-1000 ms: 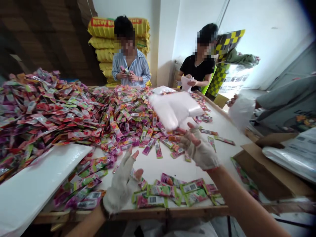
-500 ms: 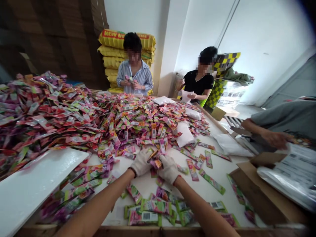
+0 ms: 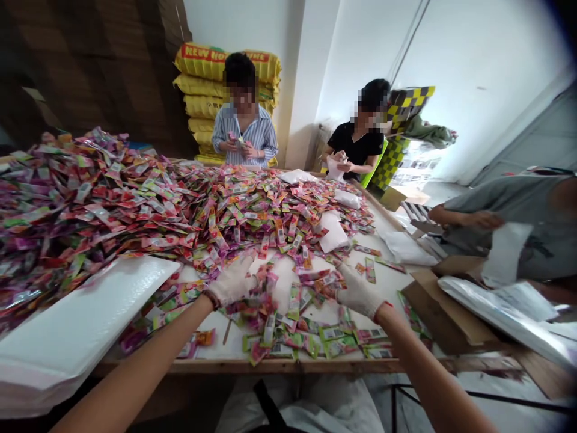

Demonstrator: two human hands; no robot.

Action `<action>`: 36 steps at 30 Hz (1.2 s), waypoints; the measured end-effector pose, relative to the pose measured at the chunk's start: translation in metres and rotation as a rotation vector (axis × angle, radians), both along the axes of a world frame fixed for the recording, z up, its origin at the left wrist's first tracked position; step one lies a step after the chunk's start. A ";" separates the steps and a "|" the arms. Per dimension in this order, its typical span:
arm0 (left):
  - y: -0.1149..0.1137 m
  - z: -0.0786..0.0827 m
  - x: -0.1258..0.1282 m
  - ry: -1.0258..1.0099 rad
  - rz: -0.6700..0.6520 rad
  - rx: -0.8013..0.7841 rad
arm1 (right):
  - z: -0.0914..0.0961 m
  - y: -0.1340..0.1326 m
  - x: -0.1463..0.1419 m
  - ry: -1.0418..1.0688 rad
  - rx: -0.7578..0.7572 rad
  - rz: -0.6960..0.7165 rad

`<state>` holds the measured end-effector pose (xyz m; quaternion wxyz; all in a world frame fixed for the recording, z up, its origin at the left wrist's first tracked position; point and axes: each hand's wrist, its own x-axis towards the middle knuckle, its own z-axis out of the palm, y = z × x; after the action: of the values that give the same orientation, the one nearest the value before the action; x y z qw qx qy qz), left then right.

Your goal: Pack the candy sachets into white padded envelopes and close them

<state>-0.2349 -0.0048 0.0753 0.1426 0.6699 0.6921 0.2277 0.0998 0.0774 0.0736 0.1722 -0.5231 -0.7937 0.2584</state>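
Note:
A huge heap of small pink, green and red sachets (image 3: pixel 135 204) covers the white table (image 3: pixel 279 276). My left hand (image 3: pixel 232 281), in a white glove, lies with spread fingers on the sachets at the heap's near edge. My right hand (image 3: pixel 358 293), also gloved, rests flat on loose sachets a little to the right. Between the two hands lies a small pulled-out cluster of sachets (image 3: pixel 293 307), reaching down to the table's front edge (image 3: pixel 288 365). Neither hand is closed around anything.
A stack of white padded sheets (image 3: pixel 81 325) lies at my left. White bags (image 3: pixel 333 231) rest on the heap. An open cardboard box (image 3: pixel 433 307) stands at right, beside a person's grey sleeve (image 3: pixel 496 204). Two people (image 3: pixel 246 129) (image 3: pixel 358 147) work at the far end, before yellow sacks (image 3: pixel 202 66).
My hands went from raised and apart, to together at the heap's edge, to spread apart again nearer me, and a cluster of sachets has come toward the front edge.

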 end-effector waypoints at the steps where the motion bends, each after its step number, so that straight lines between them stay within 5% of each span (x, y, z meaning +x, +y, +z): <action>1: -0.010 -0.011 0.002 0.080 0.001 -0.021 | -0.011 -0.007 0.003 -0.080 0.017 0.003; 5: -0.043 -0.056 0.025 0.310 -0.019 -0.143 | -0.056 -0.044 -0.003 -0.388 -0.037 0.007; 7: -0.049 -0.065 0.030 0.350 -0.056 -0.196 | -0.066 -0.054 -0.004 -0.493 -0.056 0.051; 13: -0.030 -0.028 0.013 0.287 0.061 0.014 | -0.030 -0.017 0.008 -0.213 0.009 0.119; 16: -0.010 -0.014 0.029 0.205 0.026 -0.057 | -0.019 0.020 -0.013 -0.090 0.076 0.113; 21: 0.020 -0.025 0.079 0.261 0.083 -0.360 | -0.040 0.052 -0.069 -0.096 0.044 0.117; 24: 0.016 -0.034 0.089 0.271 0.086 -0.361 | -0.054 0.044 -0.077 -0.113 0.014 0.097; 27: -0.003 -0.035 0.080 0.212 0.014 -0.181 | -0.058 0.027 -0.064 -0.049 -0.037 0.129; 30: -0.008 -0.025 0.054 -0.072 0.078 -0.095 | -0.049 0.023 -0.046 0.224 -0.154 0.137; 33: 0.013 -0.013 0.024 -0.301 0.262 -0.112 | -0.038 0.042 -0.036 0.477 -0.290 0.022; 36: 0.044 -0.009 0.004 -0.220 0.383 -0.164 | -0.039 0.070 -0.039 0.351 -0.158 0.007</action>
<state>-0.2304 0.0396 0.0665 0.2250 0.4836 0.8032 0.2653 0.0604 0.1472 0.0348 0.2658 -0.4791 -0.7305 0.4078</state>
